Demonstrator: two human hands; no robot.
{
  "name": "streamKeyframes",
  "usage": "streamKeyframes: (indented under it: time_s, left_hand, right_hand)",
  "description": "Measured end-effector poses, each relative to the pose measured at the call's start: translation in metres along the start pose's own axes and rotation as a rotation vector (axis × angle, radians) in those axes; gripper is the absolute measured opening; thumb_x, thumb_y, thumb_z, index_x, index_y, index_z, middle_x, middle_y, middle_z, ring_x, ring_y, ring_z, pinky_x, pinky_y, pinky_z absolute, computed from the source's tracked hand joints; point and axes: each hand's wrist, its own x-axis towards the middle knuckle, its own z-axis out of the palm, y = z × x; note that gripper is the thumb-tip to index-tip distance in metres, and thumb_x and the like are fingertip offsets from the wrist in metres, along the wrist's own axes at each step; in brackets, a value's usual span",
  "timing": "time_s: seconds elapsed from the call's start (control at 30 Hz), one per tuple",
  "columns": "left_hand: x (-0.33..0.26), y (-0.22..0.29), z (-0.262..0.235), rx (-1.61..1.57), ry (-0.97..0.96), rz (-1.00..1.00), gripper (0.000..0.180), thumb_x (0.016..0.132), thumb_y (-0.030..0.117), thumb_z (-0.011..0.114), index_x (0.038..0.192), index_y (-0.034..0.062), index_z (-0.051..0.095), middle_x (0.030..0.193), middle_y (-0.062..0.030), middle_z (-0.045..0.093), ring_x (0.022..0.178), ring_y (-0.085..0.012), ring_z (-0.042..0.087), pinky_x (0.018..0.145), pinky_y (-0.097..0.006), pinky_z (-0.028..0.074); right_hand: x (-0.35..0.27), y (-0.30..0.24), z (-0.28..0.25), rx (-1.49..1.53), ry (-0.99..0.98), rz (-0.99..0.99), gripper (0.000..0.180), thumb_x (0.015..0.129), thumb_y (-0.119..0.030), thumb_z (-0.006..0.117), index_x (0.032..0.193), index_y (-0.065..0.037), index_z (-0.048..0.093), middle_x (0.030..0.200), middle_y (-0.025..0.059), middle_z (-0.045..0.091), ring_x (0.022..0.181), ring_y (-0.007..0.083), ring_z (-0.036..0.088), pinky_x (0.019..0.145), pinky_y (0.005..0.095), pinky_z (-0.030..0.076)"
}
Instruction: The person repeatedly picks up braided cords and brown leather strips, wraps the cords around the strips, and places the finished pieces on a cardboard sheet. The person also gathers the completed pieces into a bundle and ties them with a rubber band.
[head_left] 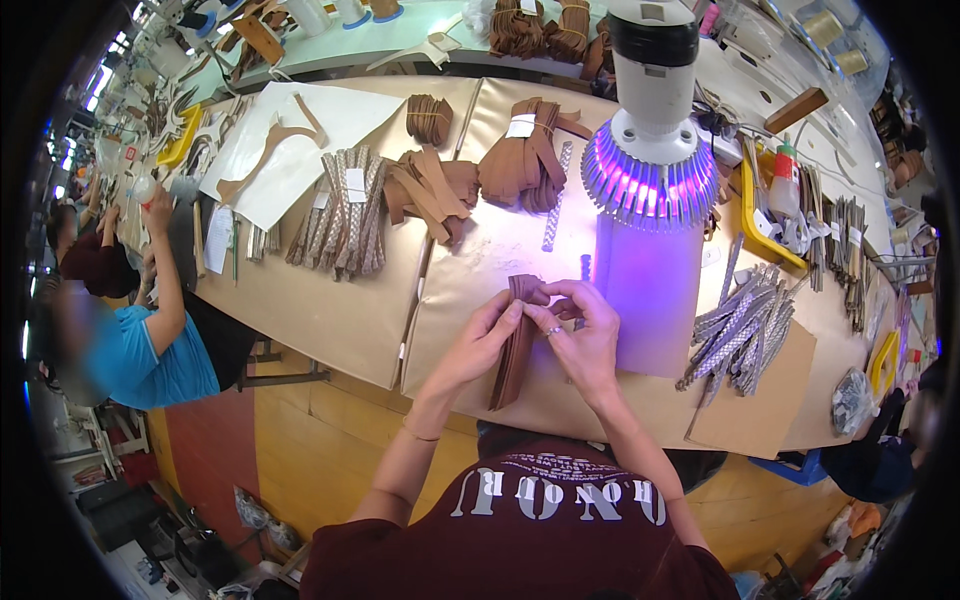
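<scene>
Near the front edge of the gold-coloured table, my left hand (480,340) grips a stack of flat brown strips (512,362) near its upper end, the thumb on the strips. The stack's long end hangs toward me. My right hand (583,340), with a ring on one finger, is closed at the folded top of the same stack, thumb and fingertips pinching the strips there. Just beyond lie a bundle of brown strips (520,170) with a white tag, looser brown strips (432,190) and a patterned pale strip (556,200).
A lamp with purple light (650,170) hangs over the table to the right. Woven grey strips (745,325) lie on cardboard at right; a bundle of patterned strips (340,215) lies at left. A yellow tray (760,225) stands far right. A person in blue (150,345) works at left.
</scene>
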Motion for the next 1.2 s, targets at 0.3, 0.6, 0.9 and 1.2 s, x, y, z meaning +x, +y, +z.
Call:
streamKeyframes:
  time_s: [0.3, 0.6, 0.9, 1.2]
  left_hand:
    - [0.022, -0.018, -0.006, 0.554, 0.207, -0.079, 0.034, 0.105, 0.026, 0.043, 0.107, -0.0051, 0.057, 0.106, -0.0168, 0.058, 0.094, -0.0293, 0.058, 0.084, -0.041, 0.047]
    - [0.023, 0.013, 0.016, 0.973, 0.641, 0.416, 0.037, 0.093, 0.013, 0.062, 0.126, -0.0041, 0.054, 0.120, -0.0196, 0.052, 0.100, -0.0339, 0.058, 0.088, -0.045, 0.047]
    - [0.028, 0.051, 0.090, -0.150, -0.218, -0.102, 0.025, 0.092, 0.007, 0.067, 0.114, -0.0030, 0.063, 0.098, -0.0092, 0.068, 0.085, -0.0123, 0.065, 0.077, -0.026, 0.054]
    - [0.066, 0.033, 0.085, -0.159, 0.136, 0.095, 0.031, 0.088, 0.006, 0.073, 0.112, -0.0022, 0.054, 0.085, -0.0087, 0.070, 0.070, -0.0100, 0.066, 0.060, -0.022, 0.053]
  right_hand:
    - [-0.020, -0.017, -0.033, 0.050, -0.252, -0.176, 0.016, 0.078, -0.008, 0.079, 0.084, -0.003, 0.065, 0.096, 0.0106, 0.070, 0.084, 0.0263, 0.069, 0.094, 0.0404, 0.050]
    - [-0.051, -0.085, -0.145, 0.641, -0.263, 0.193, 0.036, 0.082, 0.004, 0.072, 0.112, -0.002, 0.053, 0.082, 0.0093, 0.065, 0.069, 0.0204, 0.067, 0.074, 0.0346, 0.056]
    - [-0.003, -0.080, -0.141, -0.137, -0.556, 0.046, 0.069, 0.088, -0.008, 0.072, 0.144, -0.004, 0.033, 0.082, 0.0024, 0.062, 0.074, 0.0121, 0.058, 0.068, 0.0277, 0.047]
    - [0.021, -0.056, -0.202, -0.136, -0.286, 0.212, 0.057, 0.093, -0.010, 0.066, 0.143, -0.005, 0.040, 0.079, -0.0013, 0.057, 0.074, 0.0068, 0.051, 0.070, 0.0237, 0.043]
